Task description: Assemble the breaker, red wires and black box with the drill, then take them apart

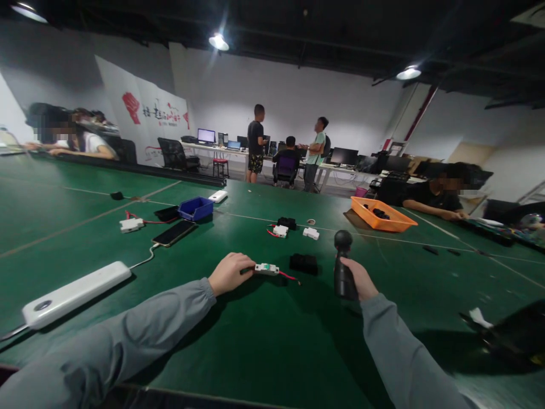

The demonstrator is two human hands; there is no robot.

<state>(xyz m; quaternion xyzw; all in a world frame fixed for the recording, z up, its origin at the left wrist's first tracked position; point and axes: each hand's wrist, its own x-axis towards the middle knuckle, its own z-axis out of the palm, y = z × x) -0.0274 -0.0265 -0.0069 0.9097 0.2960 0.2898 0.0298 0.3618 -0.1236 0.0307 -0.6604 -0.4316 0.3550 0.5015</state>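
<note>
My left hand (233,272) pinches the left end of a white circuit breaker (267,268) with a green switch, just above or on the green table. A red wire (289,276) sticks out from the breaker's right end. Around the body of a black handheld tool (344,272) with a rounded head, my right hand (360,278) is closed; the tool stands roughly upright. A black block (304,263) lies between my hands. Farther back are another white breaker (280,231) with a red wire, a small white breaker (311,233) and a second black block (286,222).
At left lie a white power strip (79,295), a phone (174,233), a blue bin (196,209) and a breaker with red wire (131,225). An orange tray (383,216) holds black parts at right. A dark object (517,335) sits near right. People work around the table.
</note>
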